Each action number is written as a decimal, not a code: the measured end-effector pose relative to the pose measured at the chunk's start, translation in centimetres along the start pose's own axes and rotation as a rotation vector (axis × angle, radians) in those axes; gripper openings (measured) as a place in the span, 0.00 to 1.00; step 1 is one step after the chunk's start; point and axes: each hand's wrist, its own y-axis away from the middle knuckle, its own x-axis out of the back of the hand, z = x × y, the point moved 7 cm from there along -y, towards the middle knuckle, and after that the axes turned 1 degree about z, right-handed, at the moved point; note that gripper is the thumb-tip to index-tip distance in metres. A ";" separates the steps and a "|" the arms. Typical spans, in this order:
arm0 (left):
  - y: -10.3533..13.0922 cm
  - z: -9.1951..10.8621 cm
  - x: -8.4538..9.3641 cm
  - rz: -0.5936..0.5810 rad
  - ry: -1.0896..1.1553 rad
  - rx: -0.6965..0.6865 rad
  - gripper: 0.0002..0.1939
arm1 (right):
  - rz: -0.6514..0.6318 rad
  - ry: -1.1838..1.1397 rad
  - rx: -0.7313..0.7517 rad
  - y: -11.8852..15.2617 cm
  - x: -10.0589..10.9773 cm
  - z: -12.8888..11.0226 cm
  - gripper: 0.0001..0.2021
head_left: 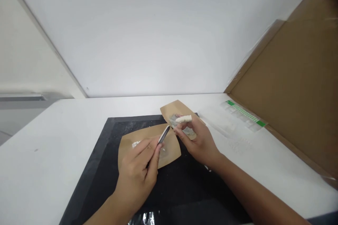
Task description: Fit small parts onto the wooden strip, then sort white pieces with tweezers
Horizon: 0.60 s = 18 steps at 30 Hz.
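At the far left the white tabletop (31, 168) lies bare beside the black mat (92, 179), which runs under both my hands, with a shiny patch at its near edge. On the mat is a brown paper sheet (124, 146), and on it, just beyond my knuckles, a few small white bits (135, 144). My left hand (138, 167) is over this sheet, thumb and fingers closed on a slim strip (164, 135) — dark on one face, pale along the edge — its free end tilted up and away, toward my other hand.

Next, farther back, a second brown sheet (171, 107) reaches past the mat's far edge, with something clear and crinkled (173, 120) on or above it. My right hand (198, 140) is there, one finger in a white cover (184, 119) (a finger cot, by its look). Thumb and fingertips are drawn close together; whether they pinch the clear stuff, I cannot tell. Farther right, a clear strip with green print (246, 113) lies by the upright cardboard (298, 95).
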 end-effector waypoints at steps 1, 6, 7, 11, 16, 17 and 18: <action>0.0 0.0 0.0 0.003 -0.002 0.003 0.15 | -0.009 -0.042 -0.027 0.0 0.0 0.4 0.08; -0.2 -0.2 0.1 0.005 -0.028 0.021 0.14 | 0.010 -0.179 -0.071 0.1 0.6 1.4 0.08; -0.2 -0.2 0.2 0.004 -0.027 0.025 0.14 | 0.021 -0.195 -0.078 0.1 0.9 1.5 0.07; -0.4 -0.3 0.1 -0.003 -0.017 0.028 0.13 | 0.042 -0.157 -0.093 -0.2 1.8 1.9 0.08; -0.2 -0.6 0.1 -0.011 -0.003 0.031 0.13 | 0.051 -0.078 -0.086 -0.4 2.5 2.1 0.10; -0.2 -0.6 0.1 -0.015 0.000 0.033 0.13 | 0.054 -0.100 -0.088 -0.4 2.5 2.2 0.11; -0.2 -0.7 0.2 -0.020 0.001 0.035 0.13 | 0.058 -0.127 -0.090 -0.5 2.5 2.3 0.12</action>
